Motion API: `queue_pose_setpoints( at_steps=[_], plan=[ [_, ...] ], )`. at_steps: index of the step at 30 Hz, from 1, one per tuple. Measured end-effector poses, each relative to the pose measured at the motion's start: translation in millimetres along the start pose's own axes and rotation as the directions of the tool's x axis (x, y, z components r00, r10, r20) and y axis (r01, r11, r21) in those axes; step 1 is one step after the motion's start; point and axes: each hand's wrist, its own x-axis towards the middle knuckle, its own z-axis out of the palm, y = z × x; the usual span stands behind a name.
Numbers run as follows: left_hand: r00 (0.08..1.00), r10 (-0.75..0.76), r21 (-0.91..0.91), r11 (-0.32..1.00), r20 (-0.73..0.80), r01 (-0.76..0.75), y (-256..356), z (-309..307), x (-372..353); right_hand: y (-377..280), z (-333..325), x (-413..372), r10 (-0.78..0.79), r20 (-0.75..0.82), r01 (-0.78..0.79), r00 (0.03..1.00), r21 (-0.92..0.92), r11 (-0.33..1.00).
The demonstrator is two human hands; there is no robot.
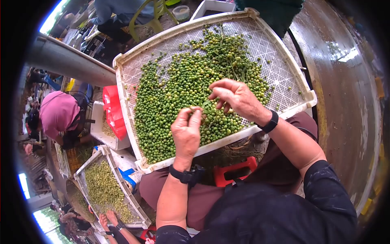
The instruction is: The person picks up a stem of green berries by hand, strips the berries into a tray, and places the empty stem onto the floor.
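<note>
A white mesh tray (pixel 280 53) lies tilted across my lap, bearing a wide heap of small round green fruits (pixel 170 101), some yellowish, with thin stems among them. My left hand (pixel 187 132) is closed in a pinch over the near part of the heap, on a green sprig (pixel 206 109) with leaves and a few fruits. My right hand (pixel 239 99) hovers just to the right of it and farther out, its fingers bent and apart, close to the sprig's top. I make out nothing held in the right hand. Its thumb is partly hidden.
Left of the tray hang a red plastic bag (pixel 113 112) and a white bin (pixel 101 126). A second tray (pixel 122 191) of paler fruits has another person's hands (pixel 109 219) at it. A person in a pink covering (pixel 57 112) bends nearby. A metal post (pixel 73 59) stands close.
</note>
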Motion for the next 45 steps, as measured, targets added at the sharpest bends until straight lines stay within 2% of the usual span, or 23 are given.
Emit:
queue_pose_setpoints(
  at_steps=[2, 3, 5, 6, 7, 8, 10, 13, 14, 17, 18, 20, 21, 22, 26, 29, 32, 35, 38, 39, 42, 43, 45],
  plan=[
    [0.998, -0.053, -0.074, 0.996, -0.041, 0.05, 17.4, -10.8, 4.3, 23.6, -10.9, 11.8, -0.188, -0.023, 0.167, 0.982, -0.369, 0.914],
    [0.995, -0.078, -0.181, 0.981, -0.057, 0.067, 18.6, -17.0, 6.6, 16.6, -9.0, 6.2, -0.137, 0.031, 0.135, 0.99, -0.479, 0.867],
    [0.992, -0.115, -0.33, 0.939, -0.049, 0.093, 20.8, -29.2, 9.4, 16.7, -3.3, -0.9, -0.193, 0.191, 0.271, 0.962, -0.654, 0.707],
    [0.992, -0.12, -0.382, 0.919, -0.031, 0.099, 22.6, -32.4, 9.3, 18.0, 0.0, -3.3, -0.188, 0.27, 0.327, 0.944, -0.705, 0.629],
    [0.992, -0.124, -0.428, 0.897, -0.016, 0.106, 25.8, -36.6, 8.6, 30.6, -0.2, -2.2, -0.264, 0.317, 0.41, 0.911, -0.756, 0.51],
    [0.992, -0.127, -0.471, 0.875, 0.001, 0.112, 28.5, -41.5, 7.9, 37.0, 0.8, -1.8, -0.208, 0.343, 0.4, 0.916, -0.82, 0.409],
    [0.992, -0.124, -0.503, 0.858, 0.005, 0.109, 29.5, -51.2, 7.6, 45.6, 2.4, -1.6, -0.231, 0.329, 0.391, 0.916, -0.861, 0.325],
    [0.995, -0.096, -0.579, 0.812, -0.01, 0.072, 33.3, -66.8, 8.5, 45.2, -3.8, 0.6, -0.266, 0.326, 0.4, 0.907, -0.865, 0.304],
    [0.994, -0.109, -0.604, 0.793, -0.011, 0.08, 33.2, -73.9, 8.9, 42.6, -7.4, 1.9, -0.187, 0.287, 0.329, 0.94, -0.908, 0.258],
    [0.987, -0.162, -0.647, 0.753, -0.003, 0.121, 35.2, -87.5, 6.9, 30.1, -10.1, -0.6, -0.286, 0.212, 0.311, 0.934, -0.878, 0.363],
    [0.983, -0.185, -0.656, 0.74, 0.017, 0.151, 35.2, -86.8, 6.4, 21.1, -4.7, -1.1, -0.37, 0.149, 0.314, 0.917, -0.842, 0.438],
    [0.969, -0.238, -0.676, 0.702, 0.072, 0.223, 31.3, -79.6, 4.9, 1.0, 0.4, 0.5, -0.251, 0.077, 0.239, 0.965, -0.651, 0.72],
    [0.964, -0.241, -0.674, 0.695, 0.112, 0.252, 32.7, -72.9, 2.9, -3.2, 0.8, 0.2, -0.199, 0.085, 0.216, 0.976, -0.441, 0.871],
    [0.956, -0.257, -0.644, 0.71, 0.139, 0.285, 32.7, -66.5, 0.8, -11.4, 0.6, -3.9, 0.076, 0.116, -0.054, 0.99, -0.186, 0.981],
    [0.93, -0.288, -0.546, 0.753, 0.228, 0.367, 28.6, -43.2, -1.5, -3.7, 9.8, -8.1, -0.023, 0.211, 0.025, 0.977, -0.008, 1.0],
    [0.92, -0.314, -0.52, 0.759, 0.234, 0.391, 26.0, -30.1, -1.7, 8.7, 11.8, -9.4, -0.037, 0.248, 0.07, 0.968, -0.125, 0.99],
    [0.917, -0.321, -0.451, 0.8, 0.236, 0.396, 24.3, -21.4, -2.3, 14.4, 13.8, -10.5, -0.002, 0.258, 0.001, 0.966, 0.002, 1.0],
    [0.929, -0.307, -0.427, 0.826, 0.207, 0.369, 20.9, -18.7, -1.3, 15.0, 11.2, -10.3, -0.077, 0.279, 0.107, 0.957, -0.093, 0.99],
    [0.947, -0.276, -0.413, 0.853, 0.162, 0.32, 18.7, -20.6, -0.2, 18.0, 8.4, -10.7, 0.024, 0.298, -0.031, 0.954, 0.018, 0.999],
    [0.953, -0.266, -0.417, 0.857, 0.146, 0.303, 18.1, -20.3, 0.0, 16.0, 8.3, -11.6, 0.001, 0.304, -0.022, 0.953, 0.066, 0.998],
    [0.96, -0.253, -0.405, 0.871, 0.117, 0.279, 20.5, -19.6, 0.2, 9.7, 5.0, -11.8, 0.07, 0.3, -0.122, 0.951, 0.159, 0.98],
    [0.965, -0.229, -0.386, 0.885, 0.126, 0.261, 22.0, -19.4, -0.7, 7.3, 11.5, -12.0, 0.106, 0.256, -0.158, 0.961, 0.194, 0.968],
    [0.966, -0.224, -0.299, 0.92, 0.131, 0.254, 22.9, -20.0, -3.2, 13.5, 12.3, -9.3, 0.185, 0.301, -0.269, 0.936, 0.269, 0.925]
  ],
)
